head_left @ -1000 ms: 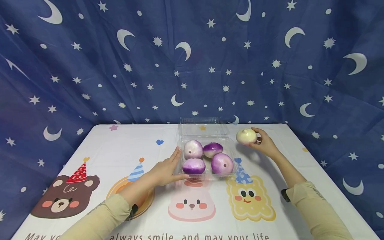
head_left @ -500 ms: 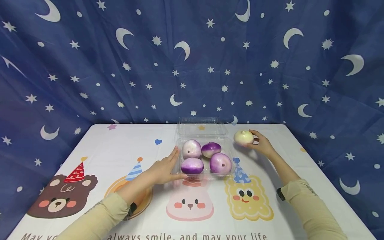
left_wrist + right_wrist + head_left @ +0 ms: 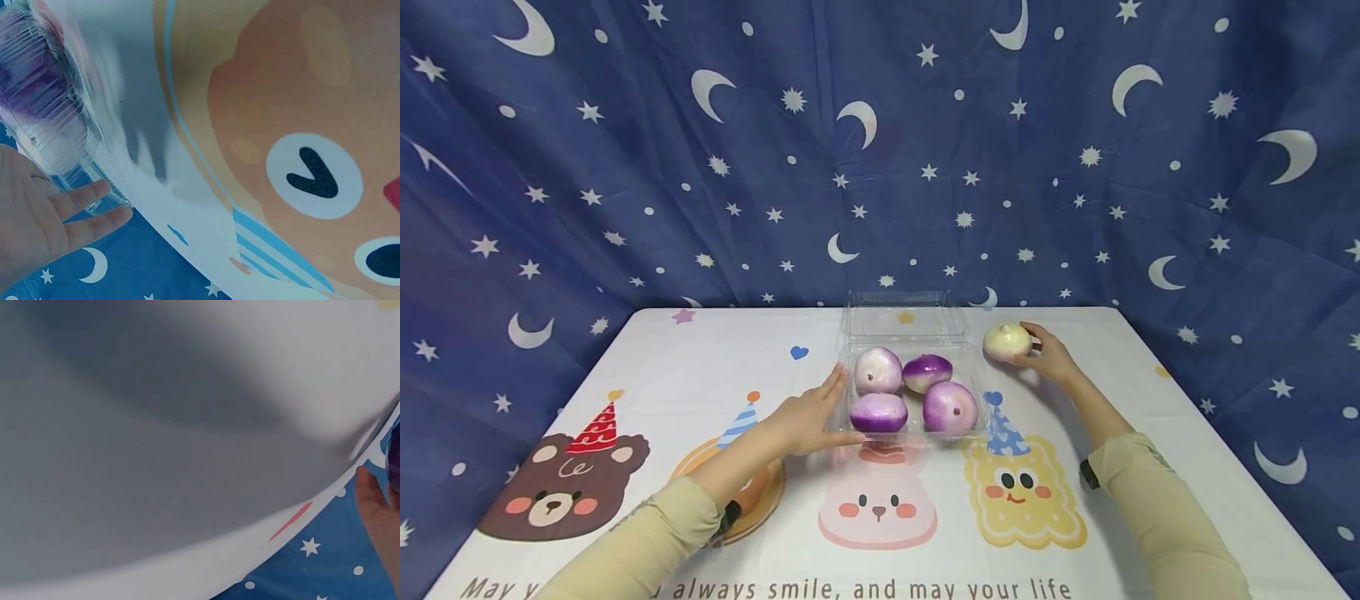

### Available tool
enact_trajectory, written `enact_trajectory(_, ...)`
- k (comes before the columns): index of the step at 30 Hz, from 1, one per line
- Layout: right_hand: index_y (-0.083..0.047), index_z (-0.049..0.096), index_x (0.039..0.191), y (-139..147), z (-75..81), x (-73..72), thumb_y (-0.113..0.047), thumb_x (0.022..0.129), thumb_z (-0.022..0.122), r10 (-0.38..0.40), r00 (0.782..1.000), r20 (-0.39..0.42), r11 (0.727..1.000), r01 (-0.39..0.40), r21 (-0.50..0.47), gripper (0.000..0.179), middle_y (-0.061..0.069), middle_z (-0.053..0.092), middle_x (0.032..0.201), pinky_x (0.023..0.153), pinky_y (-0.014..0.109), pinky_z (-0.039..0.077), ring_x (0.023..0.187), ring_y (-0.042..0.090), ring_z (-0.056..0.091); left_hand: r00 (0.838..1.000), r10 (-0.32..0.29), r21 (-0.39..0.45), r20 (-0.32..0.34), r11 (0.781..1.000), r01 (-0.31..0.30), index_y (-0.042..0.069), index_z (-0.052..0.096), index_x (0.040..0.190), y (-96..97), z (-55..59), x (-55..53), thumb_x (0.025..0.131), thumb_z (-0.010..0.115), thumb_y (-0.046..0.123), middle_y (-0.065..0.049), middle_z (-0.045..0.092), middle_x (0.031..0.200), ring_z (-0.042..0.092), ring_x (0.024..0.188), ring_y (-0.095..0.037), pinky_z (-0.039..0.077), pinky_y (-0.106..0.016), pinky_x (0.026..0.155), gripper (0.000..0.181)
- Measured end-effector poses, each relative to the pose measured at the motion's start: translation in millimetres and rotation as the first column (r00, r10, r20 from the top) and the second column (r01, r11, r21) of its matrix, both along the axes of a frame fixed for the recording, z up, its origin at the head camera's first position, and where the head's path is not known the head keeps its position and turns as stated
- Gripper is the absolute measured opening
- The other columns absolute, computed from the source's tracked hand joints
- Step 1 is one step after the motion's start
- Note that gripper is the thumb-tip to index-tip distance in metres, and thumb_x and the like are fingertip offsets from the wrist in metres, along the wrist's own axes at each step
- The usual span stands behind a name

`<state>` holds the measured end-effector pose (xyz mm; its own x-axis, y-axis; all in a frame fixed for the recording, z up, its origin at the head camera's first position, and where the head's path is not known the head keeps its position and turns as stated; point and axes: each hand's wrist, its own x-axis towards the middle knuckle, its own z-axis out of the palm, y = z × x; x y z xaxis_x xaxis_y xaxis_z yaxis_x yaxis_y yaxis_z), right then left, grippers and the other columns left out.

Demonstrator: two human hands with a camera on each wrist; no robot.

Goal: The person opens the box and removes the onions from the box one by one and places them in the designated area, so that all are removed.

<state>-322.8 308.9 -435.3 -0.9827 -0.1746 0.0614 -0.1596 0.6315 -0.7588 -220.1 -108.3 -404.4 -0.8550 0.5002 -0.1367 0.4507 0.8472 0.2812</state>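
A clear plastic clamshell box (image 3: 916, 422) lies with its lid tipped back, holding several purple-and-white turnips (image 3: 950, 407). At its left side my left hand (image 3: 805, 419) rests with spread, straight fingers, the thumb along the near edge. In the left wrist view, the fingers of this hand (image 3: 56, 215) lie by the ribbed box wall (image 3: 47, 94). Right of the box, my right hand (image 3: 1051, 358) grips a cream turnip (image 3: 1007, 342) with its nub upward and a purple underside. Only part of the right hand (image 3: 378, 515) and the turnip's dark purple edge (image 3: 394, 456) show in the right wrist view.
The raised lid (image 3: 904, 320) reaches the back edge of the table. A white cloth with cartoon prints (image 3: 880, 500) covers the tabletop (image 3: 737, 333). A blue moon-and-star curtain (image 3: 895, 150) hangs behind and around it.
My right hand has brought the cream turnip slightly left, closer to the box. The left hand stays at the box's left side, and the turnips inside keep their arrangement.
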Motion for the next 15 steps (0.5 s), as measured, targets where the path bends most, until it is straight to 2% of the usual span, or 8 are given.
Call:
enact_trajectory(7, 0.016, 0.020, 0.141, 1.2, 4.7, -0.5, -0.004, 0.086, 0.064, 0.058, 0.997, 0.048, 0.998, -0.058, -0.017, 0.073, 0.038, 0.024, 0.144, 0.107, 0.058, 0.031, 0.122, 0.056, 0.041, 0.999, -0.010, 0.022, -0.034, 1.000, 0.011, 0.001, 0.010, 0.151, -1.7, -2.1, -5.5, 0.082, 0.053, 0.067, -0.017, 0.005, 0.159, 0.035, 0.136, -0.038, 0.050, -0.051, 0.090, 0.104)
enact_trajectory(15, 0.011, 0.014, 0.145, 2.4, 2.8, 0.8, -0.009, 0.086, 0.066, 0.029, 0.992, 0.121, 1.000, -0.030, 0.007, 0.081, 0.042, 0.024, 0.142, 0.109, 0.059, 0.027, 0.122, 0.055, 0.042, 1.000, -0.018, 0.063, 0.010, 0.998, 0.017, 0.003, 0.006, 0.151, -4.3, -7.5, -7.0, 0.082, 0.054, 0.066, -0.015, 0.001, 0.159, 0.035, 0.135, -0.040, 0.046, -0.051, 0.097, 0.105)
